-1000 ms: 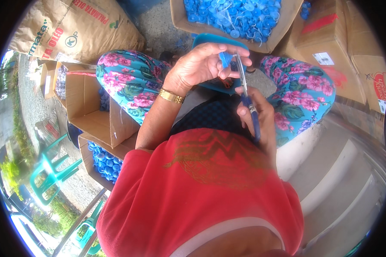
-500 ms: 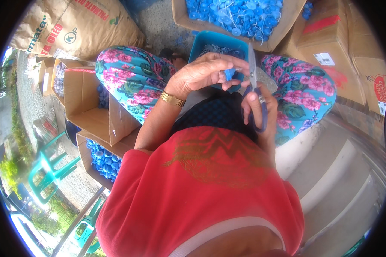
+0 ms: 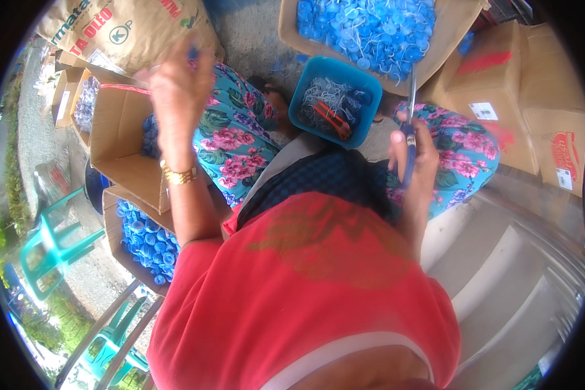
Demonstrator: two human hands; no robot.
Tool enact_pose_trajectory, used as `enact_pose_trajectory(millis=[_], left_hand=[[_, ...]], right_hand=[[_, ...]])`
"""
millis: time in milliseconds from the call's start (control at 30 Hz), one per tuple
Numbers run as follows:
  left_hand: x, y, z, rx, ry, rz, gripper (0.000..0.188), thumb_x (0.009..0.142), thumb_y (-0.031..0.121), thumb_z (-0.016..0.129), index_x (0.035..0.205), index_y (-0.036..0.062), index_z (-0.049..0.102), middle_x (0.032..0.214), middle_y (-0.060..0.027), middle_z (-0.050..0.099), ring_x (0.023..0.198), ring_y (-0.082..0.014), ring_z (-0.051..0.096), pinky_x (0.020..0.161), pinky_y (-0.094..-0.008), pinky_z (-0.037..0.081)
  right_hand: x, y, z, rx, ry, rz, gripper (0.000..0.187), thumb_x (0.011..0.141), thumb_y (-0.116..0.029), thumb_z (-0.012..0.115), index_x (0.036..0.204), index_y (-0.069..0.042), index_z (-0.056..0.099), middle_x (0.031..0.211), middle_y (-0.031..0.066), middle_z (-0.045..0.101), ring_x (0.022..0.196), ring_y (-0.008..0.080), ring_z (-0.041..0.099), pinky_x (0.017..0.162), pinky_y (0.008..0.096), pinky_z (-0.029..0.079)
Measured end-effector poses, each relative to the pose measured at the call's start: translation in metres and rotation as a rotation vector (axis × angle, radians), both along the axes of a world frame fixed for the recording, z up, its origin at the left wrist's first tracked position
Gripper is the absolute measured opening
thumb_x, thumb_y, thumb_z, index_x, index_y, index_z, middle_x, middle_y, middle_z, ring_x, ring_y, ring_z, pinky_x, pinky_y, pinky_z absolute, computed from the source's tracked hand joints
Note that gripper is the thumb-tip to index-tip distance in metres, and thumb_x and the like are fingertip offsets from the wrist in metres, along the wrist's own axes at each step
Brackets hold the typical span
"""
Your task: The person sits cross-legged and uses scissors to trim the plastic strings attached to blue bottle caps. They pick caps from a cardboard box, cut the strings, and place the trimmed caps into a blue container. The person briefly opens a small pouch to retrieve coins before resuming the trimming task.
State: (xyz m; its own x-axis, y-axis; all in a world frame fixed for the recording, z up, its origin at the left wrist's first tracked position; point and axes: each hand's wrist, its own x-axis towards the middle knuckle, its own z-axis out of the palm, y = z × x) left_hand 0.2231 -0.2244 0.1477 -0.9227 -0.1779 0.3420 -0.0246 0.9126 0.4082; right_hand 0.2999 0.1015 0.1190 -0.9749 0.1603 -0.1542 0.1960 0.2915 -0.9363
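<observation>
My left hand (image 3: 177, 88), smeared by motion, is raised over the left knee near the cartons. A small blue plastic cap (image 3: 193, 54) shows at its fingertips. Over the right thigh, my right hand (image 3: 419, 146) grips a pair of scissors (image 3: 409, 146) by the dark blue handles, blades pointing away from me; the blades look closed, seen edge-on. Between my legs stands a teal plastic bin (image 3: 372, 110) with white string scraps and a red-handled tool (image 3: 332, 119) inside. Beyond it, a carton (image 3: 292, 31) holds many blue caps with white strings.
At the left, an open carton (image 3: 120, 170) sits above another box of blue caps (image 3: 146, 240). A large brown paper sack (image 3: 133, 39) stands far left. Closed cardboard boxes (image 3: 494, 97) are stacked at the right. Green plastic chairs (image 3: 58, 244) stand at the far left.
My left hand has swung from beside the scissors over to the left, carrying the blue cap. The scissors have shifted slightly right and lower, and the bin's contents are now uncovered.
</observation>
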Motion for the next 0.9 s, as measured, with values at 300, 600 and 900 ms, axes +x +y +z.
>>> enact_pose_trajectory(millis=[300, 600, 900], left_hand=[[0.069, -0.12, -0.105, -0.054, 0.027, 0.386, 0.035, 0.096, 0.028, 0.041, 0.105, 0.0034, 0.064, 0.107, -0.0197, 0.061, 0.097, -0.0385, 0.057, 0.086, -0.0422, 0.045], [0.069, -0.117, -0.111, 0.287, 0.017, 0.517, 0.042, 0.096, 0.032, 0.041, 0.116, -0.0003, 0.059, 0.12, -0.0241, 0.054, 0.107, -0.0396, 0.054, 0.092, -0.0463, 0.041], [-0.08, 0.007, 0.045, 0.251, 0.479, -0.003, 0.023, 0.085, 0.008, 0.054, 0.106, 0.0022, 0.062, 0.116, -0.0198, 0.055, 0.107, -0.0364, 0.053, 0.095, -0.0424, 0.039]], right_hand=[[-0.126, -0.008, -0.039, 0.778, -0.002, 0.163, 0.055, 0.079, -0.047, 0.062, 0.113, -0.004, 0.059, 0.098, 0.0229, 0.065, 0.095, 0.0396, 0.062, 0.079, 0.0451, 0.048], [-0.184, -0.015, -0.092, 0.967, -0.037, 0.384, 0.034, 0.081, -0.035, 0.064, 0.101, -0.008, 0.065, 0.108, 0.0196, 0.061, 0.104, 0.0355, 0.058, 0.087, 0.0475, 0.046], [-0.144, -0.012, 0.049, 1.066, -0.024, 0.953, 0.033, 0.083, -0.025, 0.062, 0.108, -0.005, 0.058, 0.099, 0.017, 0.059, 0.099, 0.0362, 0.056, 0.083, 0.0453, 0.046]])
